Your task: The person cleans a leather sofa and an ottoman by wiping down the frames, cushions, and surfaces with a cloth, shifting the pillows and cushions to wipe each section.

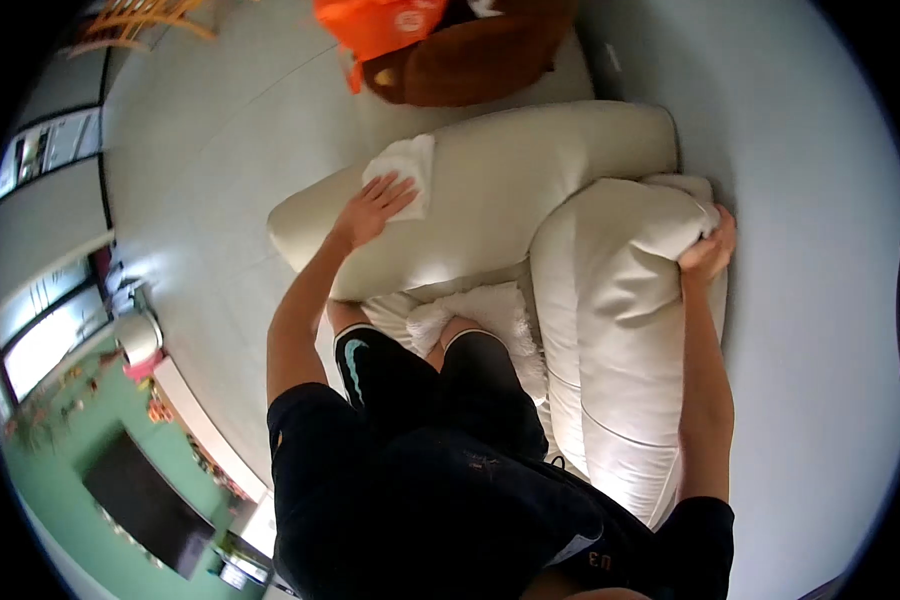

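Observation:
My left hand (pixel 374 208) lies flat, fingers stretched out, over a white cloth (pixel 417 165) on the armrest (pixel 490 190) of a cream leather sofa. Part of the cloth is under my palm. At the far right, my right hand (pixel 708 245) is closed round the top corner of the sofa's backrest (pixel 610 300), close to the wall; its fingertips are partly hidden. I kneel on the seat, where a fluffy white cushion or pad (pixel 500 312) shows around my knees.
Beyond the armrest are an orange bag (pixel 380 25) and a brown item (pixel 470 60). A pale wall (pixel 810 330) runs along the right. Tiled floor (pixel 200 190) lies to the left, with a wooden chair (pixel 140 22) at top left and a dark television (pixel 148 500) at lower left.

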A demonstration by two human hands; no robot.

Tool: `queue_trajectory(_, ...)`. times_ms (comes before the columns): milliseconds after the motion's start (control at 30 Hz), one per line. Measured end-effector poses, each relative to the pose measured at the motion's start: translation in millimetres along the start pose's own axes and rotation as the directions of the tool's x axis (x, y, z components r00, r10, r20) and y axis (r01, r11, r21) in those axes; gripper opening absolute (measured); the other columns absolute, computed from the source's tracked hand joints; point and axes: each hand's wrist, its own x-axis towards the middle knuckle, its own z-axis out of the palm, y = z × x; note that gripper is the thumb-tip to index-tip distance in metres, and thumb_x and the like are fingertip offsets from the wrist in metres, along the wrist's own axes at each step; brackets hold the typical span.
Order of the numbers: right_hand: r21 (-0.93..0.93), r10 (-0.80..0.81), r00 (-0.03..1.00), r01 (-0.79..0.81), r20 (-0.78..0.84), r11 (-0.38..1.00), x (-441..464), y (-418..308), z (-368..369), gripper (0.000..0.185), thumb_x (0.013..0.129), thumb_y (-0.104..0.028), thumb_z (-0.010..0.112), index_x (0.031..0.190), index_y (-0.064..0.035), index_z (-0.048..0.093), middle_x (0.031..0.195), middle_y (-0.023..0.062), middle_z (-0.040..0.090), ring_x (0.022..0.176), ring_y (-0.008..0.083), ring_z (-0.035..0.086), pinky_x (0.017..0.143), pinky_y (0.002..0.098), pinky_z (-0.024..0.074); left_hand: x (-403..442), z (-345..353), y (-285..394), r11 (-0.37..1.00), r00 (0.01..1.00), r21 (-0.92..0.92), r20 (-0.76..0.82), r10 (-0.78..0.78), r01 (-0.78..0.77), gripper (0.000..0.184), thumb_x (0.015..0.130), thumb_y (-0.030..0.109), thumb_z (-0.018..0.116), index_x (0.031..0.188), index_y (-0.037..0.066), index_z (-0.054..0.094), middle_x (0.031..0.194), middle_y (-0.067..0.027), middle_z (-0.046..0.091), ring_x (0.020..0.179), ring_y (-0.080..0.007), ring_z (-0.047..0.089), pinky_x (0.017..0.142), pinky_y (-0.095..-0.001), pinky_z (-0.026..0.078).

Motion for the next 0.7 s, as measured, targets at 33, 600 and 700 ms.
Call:
queue_trajectory(33,0.016,-0.01,1.0,0.011,-0.029,1.0,-1,4,4,0.057,0.099,-0.039,0.019,0.118,-0.0026,0.059,0.12,0.017,0.06,0.11,0.0389,0.055,0.097,0.0472,0.0414,-35,14,7,0.999,0.999,-0.002,0.008,-0.039,0.039,0.069,0.083,0.003,0.057,0.147,0.018,0.038,0.155,-0.003,0.033,0.144,-0.0265,0.028,0.119,-0.0411,0.026)
queue_trajectory(600,-0.137,0.014,0.999,-0.021,-0.05,0.99,2,4,1,0.056,0.102,-0.044,0.024,0.126,-0.0031,0.055,0.122,0.0212,0.061,0.108,0.0408,0.058,0.092,0.0481,0.0459,-32,32,25,0.794,0.732,-0.301,-0.312,-0.605,0.528,0.07,0.074,0.023,0.064,0.137,0.002,0.041,0.146,-0.0253,0.037,0.136,-0.0444,0.034,0.114,-0.0558,0.023)
queue_trajectory(700,-0.371,0.079,0.994,-0.046,0.076,0.928,3,-7,-5,0.048,0.102,-0.036,0.03,0.129,-0.0025,0.052,0.123,0.0223,0.06,0.109,0.0422,0.058,0.093,0.0482,0.0456,-33,39,20,0.796,0.722,-0.256,-0.335,-0.605,0.548,0.059,0.079,0.014,0.06,0.135,0.005,0.046,0.144,-0.0186,0.043,0.133,-0.0386,0.04,0.112,-0.0487,0.033)
